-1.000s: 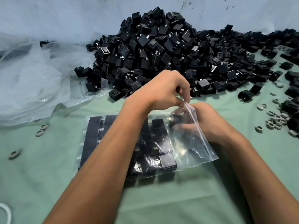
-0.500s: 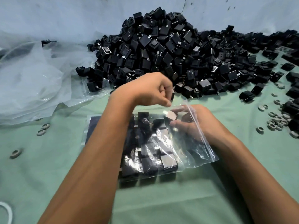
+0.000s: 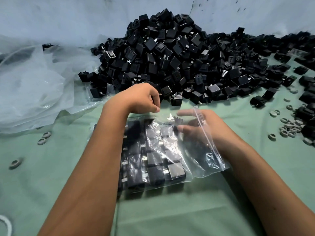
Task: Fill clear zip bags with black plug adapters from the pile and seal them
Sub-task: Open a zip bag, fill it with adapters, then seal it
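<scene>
Head view. A green cloth (image 3: 170, 217) covered the table and carried everything else. Beyond both hands rose the pile (image 3: 179, 62) of black adapters, spreading away to the right past the right hand. Crumpled clear plastic (image 3: 34, 86) lay well to the left of the left hand. The zip bag (image 3: 170, 150) lay flat on the cloth under and between the forearms; its open mouth faced right, and rows of adapters filled its left part below the left hand. The left forearm crossed over the bag's left edge.

The left hand (image 3: 141, 99) hung over the bag's far corner, fingers curled downward with thumb and fingertips drawn together; whether they pinched the bag's film could not be told. The right hand (image 3: 202, 128) reached into the bag's mouth and showed through the film, blurred, with fingers spread and relaxed, gripping nothing. One adapter (image 3: 177, 120) lay tilted inside the bag, just beside the right fingertips and apart from the packed rows. The zip strip (image 3: 204, 132) ran across the back of the right hand.

Small pale rings (image 3: 288, 126) were scattered on the cloth to the right of the right hand, and a few more (image 3: 44, 137) lay left of the left forearm.
</scene>
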`<state>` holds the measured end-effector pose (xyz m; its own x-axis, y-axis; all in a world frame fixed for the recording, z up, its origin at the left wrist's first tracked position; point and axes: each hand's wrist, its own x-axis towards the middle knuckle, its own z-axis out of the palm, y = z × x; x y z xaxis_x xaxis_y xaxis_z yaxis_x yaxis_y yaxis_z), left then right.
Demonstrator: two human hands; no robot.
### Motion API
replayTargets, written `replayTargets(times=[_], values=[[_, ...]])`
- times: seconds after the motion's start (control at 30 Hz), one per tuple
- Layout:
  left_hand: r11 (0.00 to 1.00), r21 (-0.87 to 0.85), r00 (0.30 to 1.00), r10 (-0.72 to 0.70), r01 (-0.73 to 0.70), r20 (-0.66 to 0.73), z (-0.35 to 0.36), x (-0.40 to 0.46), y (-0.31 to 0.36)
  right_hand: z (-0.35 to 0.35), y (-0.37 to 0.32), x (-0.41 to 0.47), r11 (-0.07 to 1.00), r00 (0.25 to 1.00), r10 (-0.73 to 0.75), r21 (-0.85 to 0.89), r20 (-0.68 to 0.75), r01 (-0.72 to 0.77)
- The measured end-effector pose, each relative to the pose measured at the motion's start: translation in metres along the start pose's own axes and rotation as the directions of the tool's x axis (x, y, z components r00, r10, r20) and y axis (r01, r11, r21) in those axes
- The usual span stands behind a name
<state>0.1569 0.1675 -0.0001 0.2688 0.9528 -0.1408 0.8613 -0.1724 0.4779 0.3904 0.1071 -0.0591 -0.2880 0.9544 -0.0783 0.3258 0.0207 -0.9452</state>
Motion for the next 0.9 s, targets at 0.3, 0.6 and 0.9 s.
replayTargets(times=[0.3, 0.6, 0.9], values=[[0.995, -0.071, 0.901, -0.100, 0.077, -0.423, -0.003, 0.006, -0.012, 0.011, 0.004, 0.003, 0.997, 0.989, -0.073, -0.041, -0.130, 0.068], [0.987, -0.060, 0.887, -0.162, 0.151, -0.432, 0.005, 0.007, -0.014, 0.020, -0.001, 0.000, 0.998, 0.997, -0.058, -0.020, -0.057, 0.057], [0.978, -0.125, 0.884, -0.202, 0.164, -0.421, 0.001, 0.003, -0.017, 0.020, -0.003, -0.003, 0.998, 0.994, -0.066, -0.029, -0.089, 0.063]])
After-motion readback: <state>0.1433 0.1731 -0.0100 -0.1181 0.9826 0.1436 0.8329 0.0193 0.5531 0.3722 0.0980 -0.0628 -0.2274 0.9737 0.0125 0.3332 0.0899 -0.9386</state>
